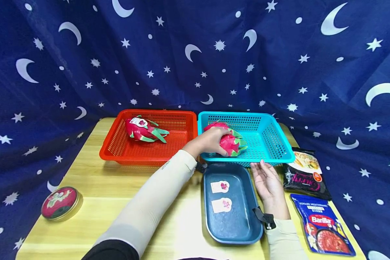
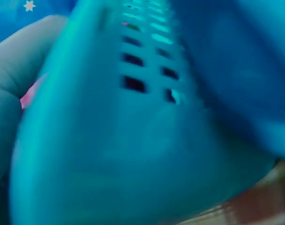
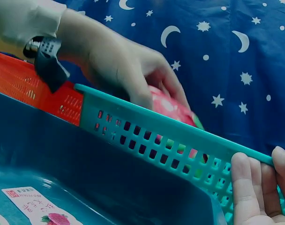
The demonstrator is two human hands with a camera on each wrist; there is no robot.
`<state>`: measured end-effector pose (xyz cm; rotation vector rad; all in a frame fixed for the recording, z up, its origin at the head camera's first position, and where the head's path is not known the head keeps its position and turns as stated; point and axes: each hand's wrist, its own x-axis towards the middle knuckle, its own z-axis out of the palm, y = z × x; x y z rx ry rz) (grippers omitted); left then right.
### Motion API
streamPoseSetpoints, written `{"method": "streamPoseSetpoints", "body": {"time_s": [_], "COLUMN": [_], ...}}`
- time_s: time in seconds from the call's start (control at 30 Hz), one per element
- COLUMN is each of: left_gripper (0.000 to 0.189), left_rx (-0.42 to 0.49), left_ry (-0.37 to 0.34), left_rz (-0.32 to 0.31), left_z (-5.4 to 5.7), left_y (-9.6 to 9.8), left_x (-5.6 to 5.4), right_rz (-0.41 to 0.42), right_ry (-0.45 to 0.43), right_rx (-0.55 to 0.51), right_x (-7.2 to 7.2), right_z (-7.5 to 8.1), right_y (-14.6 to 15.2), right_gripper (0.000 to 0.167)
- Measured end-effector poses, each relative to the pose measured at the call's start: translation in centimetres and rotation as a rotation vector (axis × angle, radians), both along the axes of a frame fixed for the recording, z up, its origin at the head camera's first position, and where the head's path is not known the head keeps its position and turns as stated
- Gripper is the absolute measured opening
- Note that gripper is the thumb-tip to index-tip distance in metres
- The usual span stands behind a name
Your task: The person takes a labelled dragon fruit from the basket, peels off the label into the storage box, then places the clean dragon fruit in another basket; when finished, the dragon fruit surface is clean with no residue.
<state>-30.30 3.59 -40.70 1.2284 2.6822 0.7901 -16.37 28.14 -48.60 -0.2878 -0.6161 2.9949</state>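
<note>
The front dragon fruit [image 1: 231,145] is being gripped by the left hand [image 1: 212,140], thumb on the near side, fingers over the far side, inside the left part of the turquoise basket [image 1: 259,142]. Another dragon fruit [image 1: 216,125] is being partly hidden just behind it. The right hand [image 1: 269,183] is being held palm up at the basket's front wall, fingers loosely extended, nothing being gripped; firm contact with the rim can't be confirmed. In the left wrist view most of the frame is being filled by blurred basket wall. A third dragon fruit [image 1: 146,130], white label on it, is being held in the left half of the red basket [image 1: 178,144], just beside the turquoise one. Two paper labels [image 1: 219,186] are being held in the dark blue tray [image 1: 237,225], in front of the turquoise basket. A round tin [image 1: 60,203] is being carried by the bench [image 1: 100,202] at far left; a black packet [image 1: 300,184] and a blue pouch [image 1: 320,224] at right. The back is being covered by a moon-and-star curtain [image 1: 175,74].
</note>
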Motion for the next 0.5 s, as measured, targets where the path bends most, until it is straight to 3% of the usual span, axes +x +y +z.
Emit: {"method": "streamPoseSetpoints", "body": {"time_s": [0.13,0.2,0.33,0.5], "left_gripper": [0.071,0.066,0.062,0.064], "left_rx": [-0.092,-0.150,-0.248,-0.252], "left_ry": [-0.012,0.028,0.120,0.156], "left_rz": [-0.041,-0.048,-0.011,0.039], "left_z": [-1.0,-1.1,-0.8,-0.7], "left_y": [0.2,0.0,-0.7,-2.0], "left_x": [-0.3,-0.4,-0.2,0.5], "right_rz": [-0.003,-0.003,-0.011,-0.007], "right_ry": [0.012,0.023,0.029,0.038], "right_rx": [-0.003,-0.004,0.019,0.020], "right_x": [0.0,0.0,-0.1,-0.1], "right_z": [-0.2,-0.2,-0.3,-0.4], "right_y": [-0.1,-0.1,-0.1,0.0], "right_gripper": [0.012,0.011,0.011,0.010]}}
